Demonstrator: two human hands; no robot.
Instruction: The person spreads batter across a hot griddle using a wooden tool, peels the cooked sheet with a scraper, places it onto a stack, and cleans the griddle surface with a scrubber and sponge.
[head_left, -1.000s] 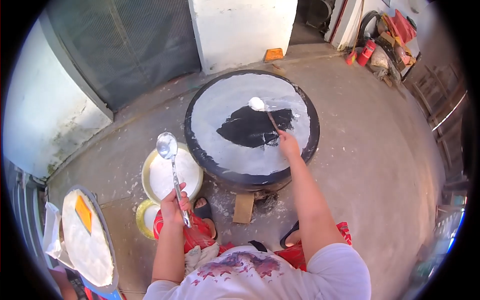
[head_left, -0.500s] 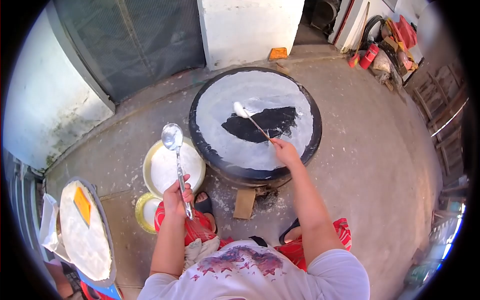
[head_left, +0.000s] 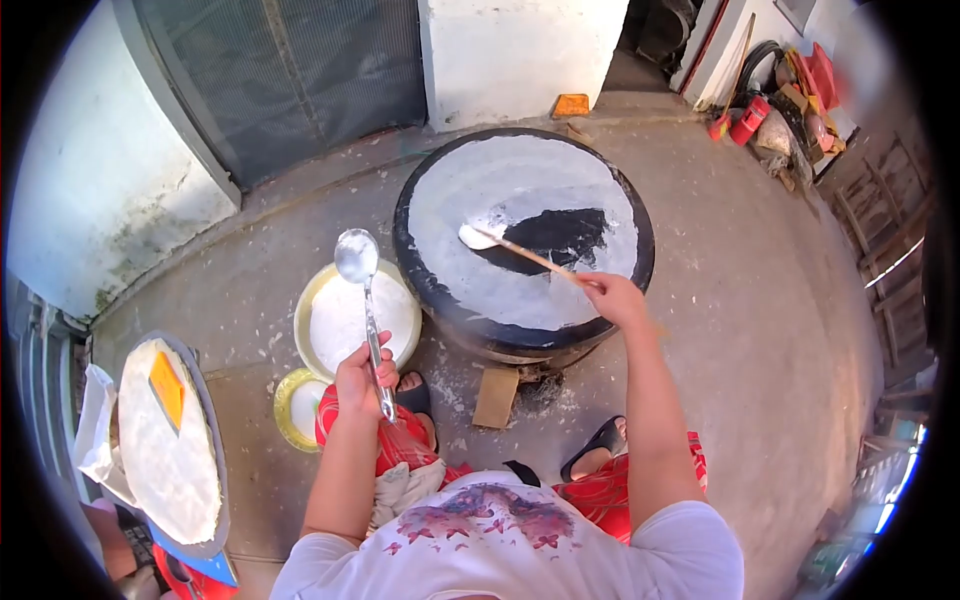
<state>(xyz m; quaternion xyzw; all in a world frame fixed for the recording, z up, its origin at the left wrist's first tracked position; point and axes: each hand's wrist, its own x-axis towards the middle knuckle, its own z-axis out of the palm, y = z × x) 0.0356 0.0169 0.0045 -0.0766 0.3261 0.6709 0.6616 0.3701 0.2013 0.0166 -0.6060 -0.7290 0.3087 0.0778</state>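
Observation:
My left hand (head_left: 366, 374) is closed round the handle of a metal ladle (head_left: 357, 256), its batter-smeared bowl raised above a large basin of white batter (head_left: 350, 325). My right hand (head_left: 613, 298) grips a thin wooden stick (head_left: 535, 258). White batter lies at the stick's far end, which touches the round black griddle (head_left: 410, 272); the shape of that end is partly hidden by batter. A thin whitish layer (head_left: 500, 175) covers most of the griddle, with a dark bare patch (head_left: 560, 235) near the middle.
A smaller yellow bowl (head_left: 283, 420) holds white liquid beside the basin. At the left, a stack of pale round sheets (head_left: 165, 485) carries an orange scraper (head_left: 167, 388). A cardboard piece (head_left: 496, 398) leans below the griddle. Clutter with a red can (head_left: 750, 120) lies at the far right.
My right hand has moved right and slightly down, and the stick now lies flatter. Batter has spread over the left part of the dark patch. The ladle stays raised in my left hand.

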